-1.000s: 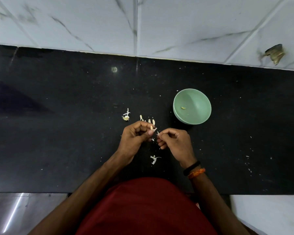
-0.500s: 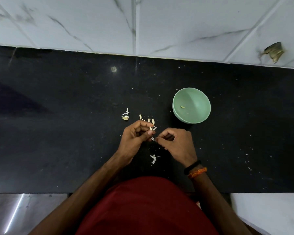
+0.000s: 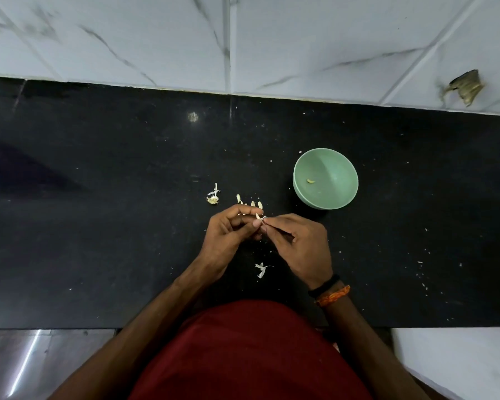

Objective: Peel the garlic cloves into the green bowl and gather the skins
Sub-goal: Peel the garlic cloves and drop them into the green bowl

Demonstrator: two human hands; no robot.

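Observation:
My left hand (image 3: pixel 231 232) pinches a small garlic clove (image 3: pixel 257 217) between thumb and fingers. My right hand (image 3: pixel 298 243) meets it at the fingertips and pinches a bit of skin (image 3: pixel 263 218) on that clove. Both hands hover just above the black counter (image 3: pixel 98 226). The green bowl (image 3: pixel 341 166) sits up and to the right of my hands, with one peeled clove (image 3: pixel 310 181) inside. Several unpeeled cloves (image 3: pixel 253 202) lie in a row just beyond my left fingers.
A garlic root stub with skin (image 3: pixel 213 196) lies left of the cloves. A loose curl of skin (image 3: pixel 261 269) rests on the counter below my hands. Small skin flecks (image 3: pixel 422 264) dot the counter's right side. White marble wall tiles (image 3: pixel 300 41) rise behind.
My right hand has moved up and left again, its fingertips back against the clove in my left hand after pulling slightly away. The bowl and loose cloves have not moved.

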